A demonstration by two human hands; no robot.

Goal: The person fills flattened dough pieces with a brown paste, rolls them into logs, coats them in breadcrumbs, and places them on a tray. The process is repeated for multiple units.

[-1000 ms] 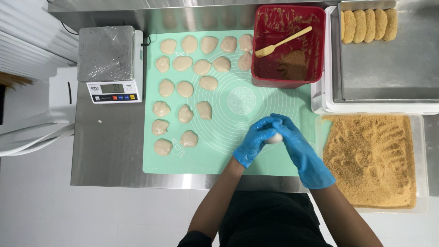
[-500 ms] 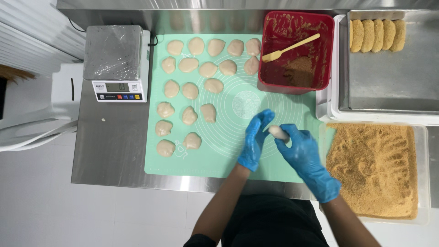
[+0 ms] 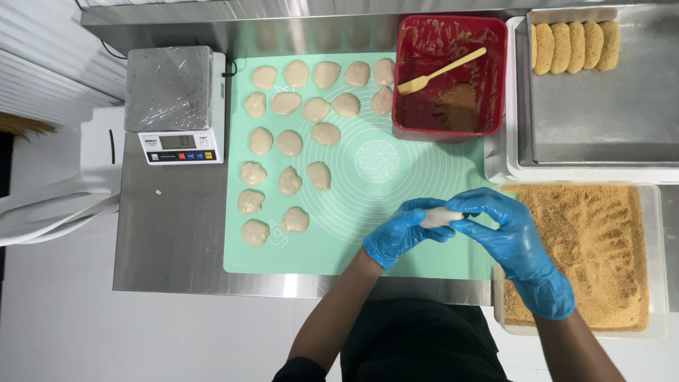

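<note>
Both my hands wear blue gloves and meet over the right part of a mint green silicone mat [image 3: 368, 233]. My left hand [image 3: 399, 233] cups a pale dough piece [image 3: 440, 216] from below and the left. My right hand [image 3: 513, 244] pinches the same piece from the right with its fingertips. Several flat beige dough pieces [image 3: 290, 141] lie in rows on the mat's left half, apart from my hands.
A red tub [image 3: 453, 71] with brown filling and a yellow spatula [image 3: 440, 72] stands at the back. A tray of breadcrumbs [image 3: 601, 247] sits right of my hands. A metal tray [image 3: 601, 106] holds several crumbed pieces [image 3: 571, 46]. A wrapped kitchen scale [image 3: 173, 102] stands left.
My hands, clasped around the dough a second ago, have opened apart. The piece now shows between the fingertips, held out lengthwise.
</note>
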